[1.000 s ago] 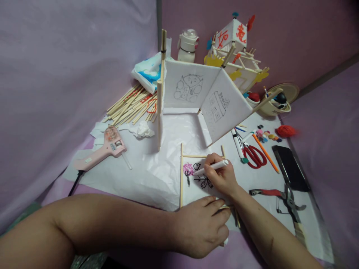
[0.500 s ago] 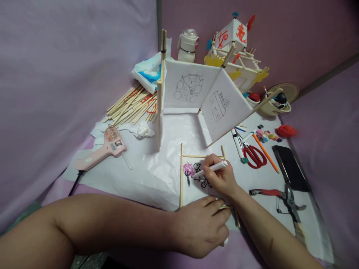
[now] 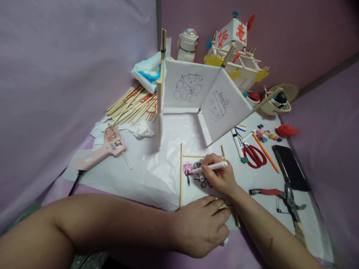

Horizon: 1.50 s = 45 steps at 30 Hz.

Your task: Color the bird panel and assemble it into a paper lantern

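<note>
My right hand (image 3: 220, 175) is closed round a white marker (image 3: 215, 166). Its tip touches the pink scribbled crown of a small drawn tree (image 3: 187, 170). The drawing lies on a white panel (image 3: 193, 194) edged with thin wooden sticks, where black figures show partly beneath my right hand. Across the panel's lower edge rests my left hand (image 3: 203, 228), fingers curled over the edge and gripping it; the fingertips are hidden. A small white thing pokes out below that hand, too covered to name. Behind the panel stands a stick frame (image 3: 159, 112) with white sheets bearing line drawings (image 3: 189, 87).
To the left lie a pink glue gun (image 3: 103, 149), crumpled tissue (image 3: 143, 129) and a bundle of wooden sticks (image 3: 131, 104). On the right are red-handled scissors (image 3: 255, 157), an orange pencil (image 3: 266, 154), a phone (image 3: 290, 168) and pruning shears (image 3: 288, 200). A bottle (image 3: 187, 45) stands behind.
The marker tip has shifted slightly left and up onto the pink crown, and my right hand has moved a little with it. My left hand has stayed in place.
</note>
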Motion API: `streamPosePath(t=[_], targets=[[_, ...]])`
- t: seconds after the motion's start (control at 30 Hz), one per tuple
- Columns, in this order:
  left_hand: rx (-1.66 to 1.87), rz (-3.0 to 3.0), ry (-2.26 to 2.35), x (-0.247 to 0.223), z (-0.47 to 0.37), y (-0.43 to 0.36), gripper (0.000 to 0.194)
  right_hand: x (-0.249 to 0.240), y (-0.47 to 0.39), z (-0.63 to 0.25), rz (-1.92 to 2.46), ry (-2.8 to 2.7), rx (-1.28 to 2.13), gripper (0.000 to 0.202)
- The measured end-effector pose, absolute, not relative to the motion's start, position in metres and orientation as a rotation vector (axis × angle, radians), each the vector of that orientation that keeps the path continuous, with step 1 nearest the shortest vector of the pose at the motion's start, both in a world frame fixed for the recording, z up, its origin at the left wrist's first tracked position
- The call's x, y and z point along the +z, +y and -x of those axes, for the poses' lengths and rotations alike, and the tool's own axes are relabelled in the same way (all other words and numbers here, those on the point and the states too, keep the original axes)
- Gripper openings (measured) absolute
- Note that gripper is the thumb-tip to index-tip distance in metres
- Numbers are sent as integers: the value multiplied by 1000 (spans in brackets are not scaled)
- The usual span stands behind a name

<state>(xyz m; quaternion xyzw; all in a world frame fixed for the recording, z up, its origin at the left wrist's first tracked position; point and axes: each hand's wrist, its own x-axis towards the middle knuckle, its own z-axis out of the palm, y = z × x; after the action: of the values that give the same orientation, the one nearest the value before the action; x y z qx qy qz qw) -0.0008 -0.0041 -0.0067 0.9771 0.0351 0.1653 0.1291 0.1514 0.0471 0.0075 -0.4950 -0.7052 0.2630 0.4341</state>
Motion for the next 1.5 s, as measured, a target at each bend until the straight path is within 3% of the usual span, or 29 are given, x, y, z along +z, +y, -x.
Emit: streamPosePath(t=[1.5], targets=[[499, -2829, 95, -6, 1, -3, 32, 11, 47, -148, 1139, -1852, 641, 14]])
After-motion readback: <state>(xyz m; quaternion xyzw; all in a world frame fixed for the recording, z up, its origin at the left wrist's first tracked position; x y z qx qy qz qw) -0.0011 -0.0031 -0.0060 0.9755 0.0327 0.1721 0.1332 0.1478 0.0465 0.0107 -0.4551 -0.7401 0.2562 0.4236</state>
